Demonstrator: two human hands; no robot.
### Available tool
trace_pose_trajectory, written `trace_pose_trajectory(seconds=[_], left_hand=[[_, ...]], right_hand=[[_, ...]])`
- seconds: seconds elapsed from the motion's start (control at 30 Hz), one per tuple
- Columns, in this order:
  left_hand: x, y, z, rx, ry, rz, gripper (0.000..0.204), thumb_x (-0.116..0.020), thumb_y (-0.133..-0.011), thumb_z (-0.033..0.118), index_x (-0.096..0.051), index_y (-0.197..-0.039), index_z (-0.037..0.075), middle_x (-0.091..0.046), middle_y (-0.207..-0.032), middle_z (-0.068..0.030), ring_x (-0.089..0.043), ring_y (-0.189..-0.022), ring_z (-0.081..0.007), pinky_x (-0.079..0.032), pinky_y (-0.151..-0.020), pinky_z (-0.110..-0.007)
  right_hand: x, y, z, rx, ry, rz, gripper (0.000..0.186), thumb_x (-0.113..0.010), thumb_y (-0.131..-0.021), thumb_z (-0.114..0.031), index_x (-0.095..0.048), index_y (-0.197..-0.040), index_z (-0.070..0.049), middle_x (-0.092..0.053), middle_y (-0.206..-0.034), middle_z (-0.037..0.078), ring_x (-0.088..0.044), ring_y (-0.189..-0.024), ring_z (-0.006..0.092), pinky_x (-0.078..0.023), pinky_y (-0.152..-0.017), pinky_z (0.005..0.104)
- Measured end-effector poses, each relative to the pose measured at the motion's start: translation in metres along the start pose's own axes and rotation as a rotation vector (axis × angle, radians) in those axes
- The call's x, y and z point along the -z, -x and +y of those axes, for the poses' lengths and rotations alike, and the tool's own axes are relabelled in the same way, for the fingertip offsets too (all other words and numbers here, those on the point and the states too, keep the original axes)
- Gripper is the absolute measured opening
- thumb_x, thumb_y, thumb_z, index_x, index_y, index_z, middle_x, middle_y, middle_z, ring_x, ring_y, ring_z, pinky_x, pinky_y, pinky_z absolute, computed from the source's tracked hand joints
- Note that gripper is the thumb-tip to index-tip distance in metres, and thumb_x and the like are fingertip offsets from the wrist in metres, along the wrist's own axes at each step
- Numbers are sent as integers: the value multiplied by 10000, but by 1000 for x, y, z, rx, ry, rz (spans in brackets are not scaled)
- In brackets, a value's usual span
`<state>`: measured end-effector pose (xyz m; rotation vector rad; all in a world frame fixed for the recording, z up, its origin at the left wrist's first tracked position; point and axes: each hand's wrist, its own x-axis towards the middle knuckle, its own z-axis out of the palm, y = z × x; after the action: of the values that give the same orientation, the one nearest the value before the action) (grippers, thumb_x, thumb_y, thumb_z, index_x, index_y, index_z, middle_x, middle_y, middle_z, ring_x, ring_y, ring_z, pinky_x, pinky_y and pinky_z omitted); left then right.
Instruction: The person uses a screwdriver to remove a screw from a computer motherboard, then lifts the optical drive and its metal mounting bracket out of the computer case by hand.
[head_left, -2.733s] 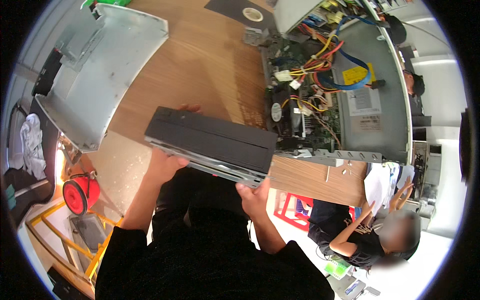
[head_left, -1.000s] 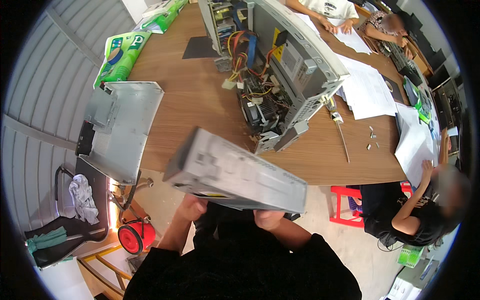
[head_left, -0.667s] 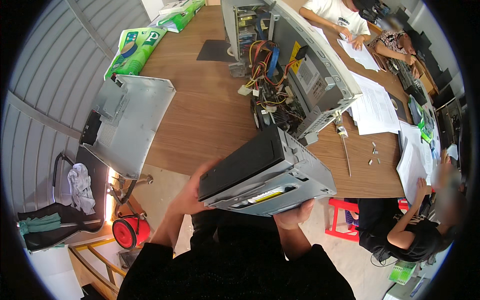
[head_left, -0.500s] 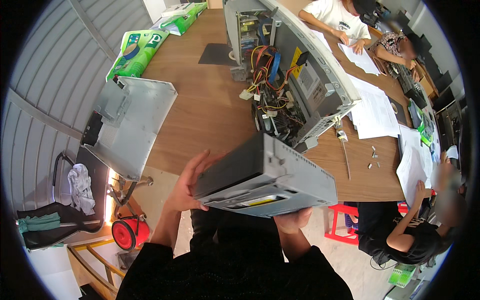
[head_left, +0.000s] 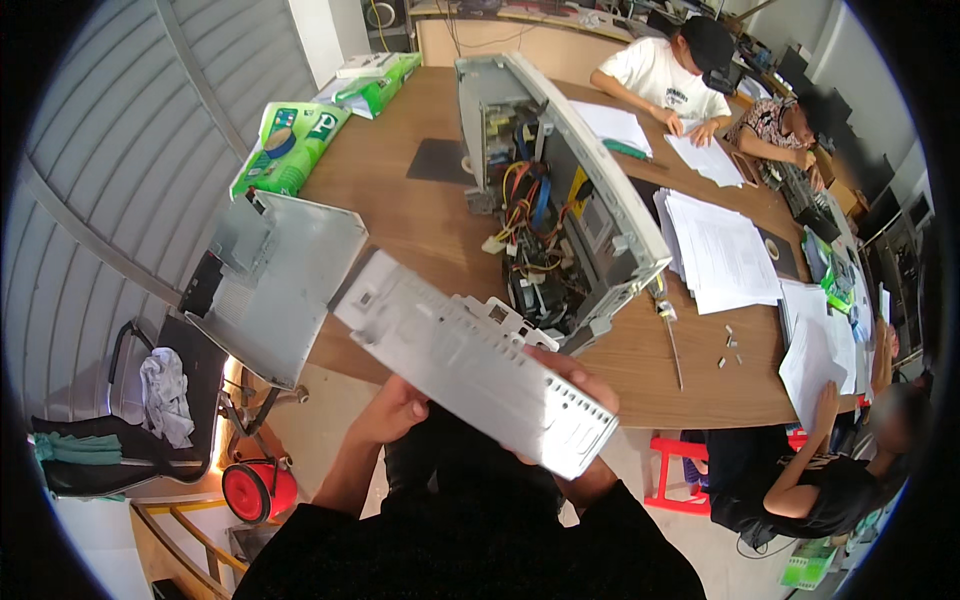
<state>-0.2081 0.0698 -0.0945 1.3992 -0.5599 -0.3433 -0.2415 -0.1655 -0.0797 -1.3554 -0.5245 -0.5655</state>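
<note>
A silver metal optical drive [head_left: 470,360] with a dark front end is tilted in front of me, its narrow slotted side upward. My right hand [head_left: 585,385] grips its right end, fingers over the far edge. My left hand [head_left: 390,412] is closed at its lower left edge, with the fingertips partly hidden behind it. A pale metal plate with holes [head_left: 510,322] shows just past the drive; whether it is joined to it I cannot tell. Beyond lies an opened computer case [head_left: 615,210], its cables [head_left: 525,200] and boards exposed.
A detached metal side panel [head_left: 290,280] lies at the table's left, near green packages [head_left: 290,145]. A screwdriver [head_left: 668,325], small loose pieces [head_left: 729,345] and paper stacks [head_left: 720,245] are on the right. Other people sit along the far and right sides. A red stool [head_left: 672,475] stands below.
The optical drive has been turned over, so its slotted side now faces up and its dark end points left. My right hand has moved up over its far edge. The view has tipped upward.
</note>
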Motion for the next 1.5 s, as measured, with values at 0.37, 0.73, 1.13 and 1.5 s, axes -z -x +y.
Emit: trace_pose_trajectory(seconds=[0.37,0.73,1.13,1.5], left_hand=[[47,-40,-8,-57,373,268,864,-659,-850,402,-215,-1480,12,-322,-1488,-141,-274,-1395,-272,-229,-1127,-432],[49,-66,-13,-47,420,289,818,-671,-850,265,-216,-1483,14,-336,-1478,-149,-287,-1384,-258,-238,-1124,-406],[21,-53,55,-285,-58,533,858,-716,-826,166,-188,-1484,11,-319,-1476,-153,-292,-1375,-241,-247,-1119,-376],[5,-53,102,-202,-192,626,1218,-881,-640,402,-93,-1487,24,-274,-1459,-121,-267,-1372,-246,-228,-1120,-385]], right_hand=[[-44,-93,-38,792,599,-300,377,-637,-826,-218,-480,-1168,-242,-640,-1128,169,-630,-934,337,-475,-882,495],[-34,-94,-21,689,609,-255,336,-669,-782,-224,-540,-1082,-298,-629,-1159,116,-604,-983,299,-426,-903,486],[-48,-90,-5,4,261,-143,577,-655,-810,-151,-431,-1303,47,-474,-1356,230,-475,-1258,317,-354,-1065,421],[-51,-88,8,-296,66,-109,614,-682,-768,-68,-432,-1317,45,-434,-1420,226,-407,-1339,286,-316,-1094,375]])
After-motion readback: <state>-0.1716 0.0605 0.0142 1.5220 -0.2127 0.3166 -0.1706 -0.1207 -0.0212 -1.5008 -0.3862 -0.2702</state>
